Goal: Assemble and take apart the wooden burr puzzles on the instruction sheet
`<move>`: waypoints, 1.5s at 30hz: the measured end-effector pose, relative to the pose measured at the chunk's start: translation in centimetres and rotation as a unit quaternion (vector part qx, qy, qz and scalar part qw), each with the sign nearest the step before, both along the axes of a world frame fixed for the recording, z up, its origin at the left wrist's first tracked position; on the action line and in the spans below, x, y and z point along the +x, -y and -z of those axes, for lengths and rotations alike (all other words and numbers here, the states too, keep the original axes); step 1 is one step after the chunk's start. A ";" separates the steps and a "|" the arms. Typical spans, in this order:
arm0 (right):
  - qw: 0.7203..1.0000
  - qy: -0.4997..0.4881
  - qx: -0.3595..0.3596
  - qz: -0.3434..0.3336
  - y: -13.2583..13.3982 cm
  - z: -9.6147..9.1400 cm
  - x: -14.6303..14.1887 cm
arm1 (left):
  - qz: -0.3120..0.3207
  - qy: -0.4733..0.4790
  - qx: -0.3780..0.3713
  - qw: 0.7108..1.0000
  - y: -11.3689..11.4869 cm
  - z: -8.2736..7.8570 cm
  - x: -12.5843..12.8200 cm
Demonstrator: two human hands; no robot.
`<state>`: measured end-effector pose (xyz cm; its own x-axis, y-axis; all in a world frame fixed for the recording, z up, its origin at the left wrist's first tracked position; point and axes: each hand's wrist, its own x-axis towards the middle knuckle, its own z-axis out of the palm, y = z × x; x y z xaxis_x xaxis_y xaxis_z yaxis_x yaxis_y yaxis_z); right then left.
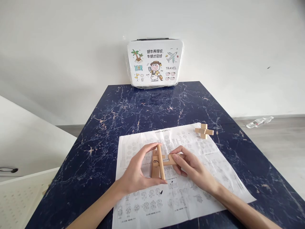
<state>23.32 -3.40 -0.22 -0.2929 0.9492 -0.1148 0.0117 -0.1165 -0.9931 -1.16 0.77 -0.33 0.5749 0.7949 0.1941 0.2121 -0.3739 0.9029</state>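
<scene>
My left hand [140, 168] grips a slim wooden puzzle stick [161, 162] by its two ends, thumb at the near end and fingers at the far end. Between thumb and index finger of my right hand [187, 162] is a notched wooden puzzle piece [169, 160], pointing left toward the stick. Beside and partly behind the stick is another wooden puzzle piece [155, 171] with dark handwritten marks. Whether the pieces interlock, I cannot tell. Below both hands lies a creased white instruction sheet [135, 210] printed with small diagrams.
An assembled wooden cross puzzle [204, 131] sits at the sheet's upper right corner. The dark blue marbled table [114, 111] carries a white cartoon-printed case [156, 63] at its far edge, against the wall. A white perforated basket [21, 197] is at lower left; a clear plastic item [259, 122] lies on the floor.
</scene>
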 end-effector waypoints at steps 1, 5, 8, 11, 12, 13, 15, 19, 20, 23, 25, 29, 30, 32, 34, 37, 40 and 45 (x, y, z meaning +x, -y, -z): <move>1.000 0.000 0.003 -0.003 0.0 0.1 0.1 | 0.000 -0.002 0.003 1.000 0.0 0.0 0.0; 1.000 0.015 0.023 0.001 0.1 0.4 0.1 | -0.003 -0.019 0.016 1.000 0.0 0.0 0.0; 0.999 0.037 0.033 0.023 0.3 0.7 -0.3 | -0.007 -0.028 0.023 0.999 0.2 0.2 0.2; 0.999 0.026 0.022 -0.002 0.7 1.0 -0.9 | 0.026 -0.026 0.014 0.999 0.4 0.3 0.5; 1.000 0.017 0.014 -0.013 0.7 1.1 -1.1 | 0.035 -0.024 0.009 0.999 0.5 0.3 0.5; 1.000 0.008 0.008 -0.020 0.8 1.1 -1.2 | 0.039 -0.024 0.006 0.999 0.6 0.3 0.6; 1.000 -0.001 0.005 -0.020 0.8 1.1 -1.2 | 0.034 -0.025 0.003 0.999 0.7 0.2 0.6; 0.999 0.024 0.031 -0.030 0.7 0.8 -0.9 | 0.040 -0.036 -0.014 0.998 0.7 -0.1 0.6; 0.998 0.034 0.037 -0.034 0.6 0.8 -0.8 | 0.044 -0.039 -0.020 0.998 0.7 -0.1 0.6; 0.997 0.049 0.047 -0.034 0.7 0.7 -0.6 | 0.053 -0.043 -0.027 0.997 0.7 -0.1 0.6; 0.998 0.048 0.041 -0.027 0.8 0.9 -0.7 | 0.056 -0.042 -0.029 0.997 0.8 0.0 0.6; 0.999 0.035 0.022 -0.028 1.0 1.4 -1.1 | 0.069 -0.040 -0.032 0.996 0.8 0.2 0.5; 0.999 0.031 0.020 -0.029 1.0 1.6 -1.1 | 0.071 -0.041 -0.029 0.996 0.7 0.2 0.5; 0.999 0.026 0.020 -0.029 0.9 1.8 -1.2 | 0.071 -0.040 -0.019 0.997 0.7 0.3 0.4; 0.999 0.025 0.019 -0.026 0.9 1.9 -1.2 | 0.071 -0.039 -0.010 0.997 0.7 0.4 0.4; 0.999 0.028 0.019 -0.017 0.9 1.9 -1.3 | 0.071 -0.038 -0.002 0.997 0.7 0.5 0.4; 0.999 0.033 0.020 -0.007 1.0 1.7 -1.5 | 0.072 -0.037 0.004 0.997 0.7 0.6 0.4; 1.000 0.023 0.014 0.008 1.1 1.4 -2.0 | 0.072 -0.037 0.008 0.997 0.7 0.7 0.4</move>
